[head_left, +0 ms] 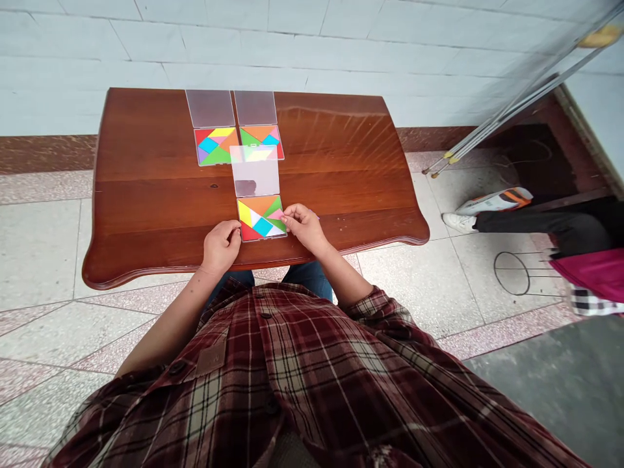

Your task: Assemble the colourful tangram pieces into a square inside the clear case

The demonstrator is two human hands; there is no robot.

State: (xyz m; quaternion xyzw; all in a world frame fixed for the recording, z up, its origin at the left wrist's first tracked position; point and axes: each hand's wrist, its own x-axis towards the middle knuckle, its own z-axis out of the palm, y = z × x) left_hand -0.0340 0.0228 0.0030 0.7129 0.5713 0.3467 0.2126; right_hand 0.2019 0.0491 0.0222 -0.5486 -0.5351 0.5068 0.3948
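Note:
In front of me lies an open tangram case [258, 238], its clear lid [255, 179] folded away from me. Yellow, orange, green, red and blue pieces sit in it, with white gaps between some. My left hand [221, 247] has its fingers curled at the left edge of the case. At the right edge, my right hand [305, 227] pinches a pink tangram piece [275, 215] over the tray. A bit of purple shows beside the right hand, mostly hidden by it.
Two more open tangram cases, a left one [214, 147] and a right one [263, 133], lie farther back on the wooden table [160, 214]. The near lid overlaps the right one. Crutches [492, 120] lean at the right, where another person's leg [511, 222] extends.

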